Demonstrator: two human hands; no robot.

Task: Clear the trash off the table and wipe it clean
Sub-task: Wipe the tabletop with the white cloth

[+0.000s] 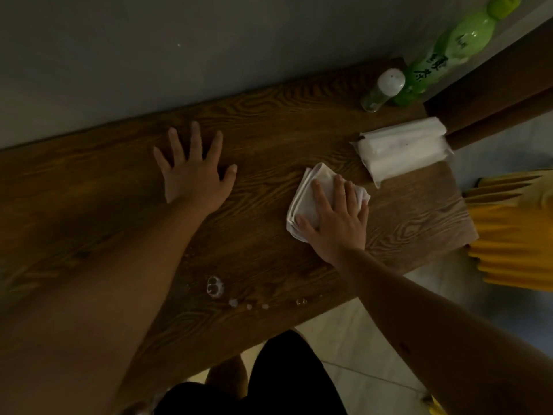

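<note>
A dark wooden table [269, 136] runs across the view against a grey wall. My right hand [335, 220] presses flat on a folded white cloth [308, 193] right of the table's middle. My left hand [194, 172] lies flat on the bare wood at the centre, fingers spread, holding nothing. Foamy wet drops [215, 287] sit near the table's front edge, between my two arms.
A white pack of tissues [401, 148] lies at the table's right end. Behind it stand a green bottle [446, 55] and a small clear bottle with a white cap [381, 91]. A yellow ribbed object [514, 232] sits just past the right edge. Pale floor tiles show below.
</note>
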